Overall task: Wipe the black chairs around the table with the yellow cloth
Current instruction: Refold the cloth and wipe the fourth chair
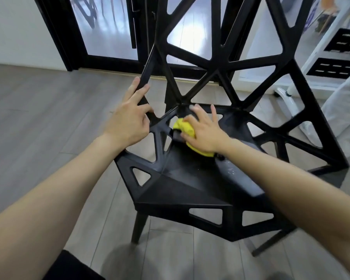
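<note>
Black plastic forms the one chair (pixel 190 178) seen at centre frame. One yellow cloth (pixel 185 129) is pressed onto the seat's rear by the right hand (pixel 204 131), fingers spread flat. A left-side strut is gripped by the left hand (pixel 127 122), fingers curled.

Grey plank floor (pixel 38 122) underfoot, black-framed glass door (pixel 107 31) behind, white wall (pixel 14 27) left, white stand (pixel 303 63) right
</note>
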A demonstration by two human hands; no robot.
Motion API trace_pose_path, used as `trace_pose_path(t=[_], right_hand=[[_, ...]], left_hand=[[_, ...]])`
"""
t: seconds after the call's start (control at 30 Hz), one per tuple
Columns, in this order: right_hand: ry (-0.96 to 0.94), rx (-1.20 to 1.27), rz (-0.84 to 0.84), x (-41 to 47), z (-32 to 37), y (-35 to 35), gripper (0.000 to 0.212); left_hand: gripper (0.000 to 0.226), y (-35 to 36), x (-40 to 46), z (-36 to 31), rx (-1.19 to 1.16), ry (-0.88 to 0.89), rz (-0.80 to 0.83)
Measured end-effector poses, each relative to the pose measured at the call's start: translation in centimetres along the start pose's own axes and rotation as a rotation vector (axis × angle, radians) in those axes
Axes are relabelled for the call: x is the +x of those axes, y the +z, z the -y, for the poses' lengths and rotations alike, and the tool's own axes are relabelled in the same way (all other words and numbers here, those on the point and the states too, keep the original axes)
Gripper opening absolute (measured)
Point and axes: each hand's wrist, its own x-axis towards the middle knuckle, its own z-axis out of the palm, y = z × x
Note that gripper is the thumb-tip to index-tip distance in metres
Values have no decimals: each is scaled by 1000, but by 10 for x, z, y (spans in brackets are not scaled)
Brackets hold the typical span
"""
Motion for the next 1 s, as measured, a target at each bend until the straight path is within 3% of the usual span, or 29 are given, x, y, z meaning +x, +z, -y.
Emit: trace_pose_path(t=[0.1, 0.2, 0.3, 0.37, 0.43, 0.53, 0.7, 0.77, 0.83, 0.9, 1.0], right_hand=[[125, 185, 5, 9, 39, -7, 63], [-82, 254, 11, -72, 88, -19, 75], [-270, 189, 23, -116, 74, -19, 70], [-199, 129, 41, -84, 38, -22, 68], [-1, 143, 54, -40, 12, -17, 69], [104, 210, 52, -29, 35, -13, 65], [-244, 164, 84, -130, 103, -37, 61], [-175, 38, 34, -120, 85, -38, 62], [66, 65, -6, -109, 73, -31, 58], [191, 75, -53, -113, 101, -20, 52], [108, 50, -105, -131, 185, 3, 59]], left_hand=[[26, 1, -1, 2, -32, -16, -1], [23, -3, -2, -2, 5, -1, 22], [27, -10, -13, -8, 173, 33, 87], [33, -13, -35, -12, 173, 35, 80], [35, -11, -57, -17, 107, 43, 17], [29, -10, -65, -17, 10, -14, -93], [32, -10, -62, -19, 66, -57, -128], [34, -11, -68, -23, 121, -32, -115], [38, -12, -78, -27, 161, -18, -80], [43, -9, -92, -33, 118, -68, -109], [43, -8, -93, -33, 19, -115, -196]])
